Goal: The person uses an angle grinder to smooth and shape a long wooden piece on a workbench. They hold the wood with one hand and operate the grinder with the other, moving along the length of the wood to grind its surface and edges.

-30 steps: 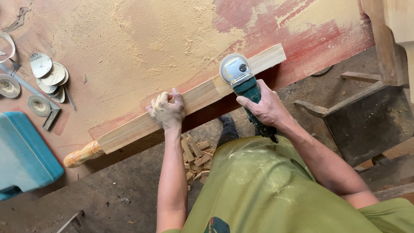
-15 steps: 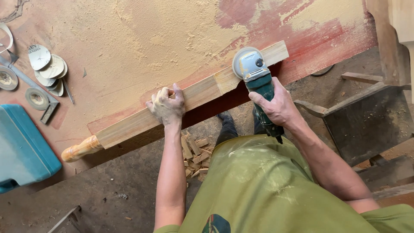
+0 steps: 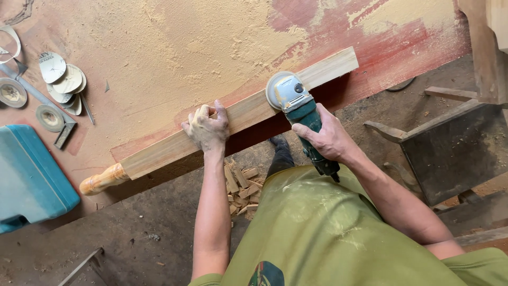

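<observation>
Since the earlier frames the angle grinder (image 3: 297, 108) has slid left along the wooden beam (image 3: 233, 119), from near its right end toward mid-frame. At left sit a teal case (image 3: 29, 177) and loose discs (image 3: 58, 87); left of centre, the left hand (image 3: 207, 127) presses flat, fingers curled over the beam (dusty). The right hand (image 3: 328, 139) grips the grinder's handle; if it travels further left, the disc could reach those fingers, or kick if the beam shifts.

A blue case (image 3: 32, 177), loose sanding discs (image 3: 62, 85), wood scraps (image 3: 242, 190).

Pale tan plank (image 3: 238, 114), teal-and-grey grinder (image 3: 299, 108), blue case (image 3: 29, 177), olive shirt (image 3: 317, 228)
</observation>
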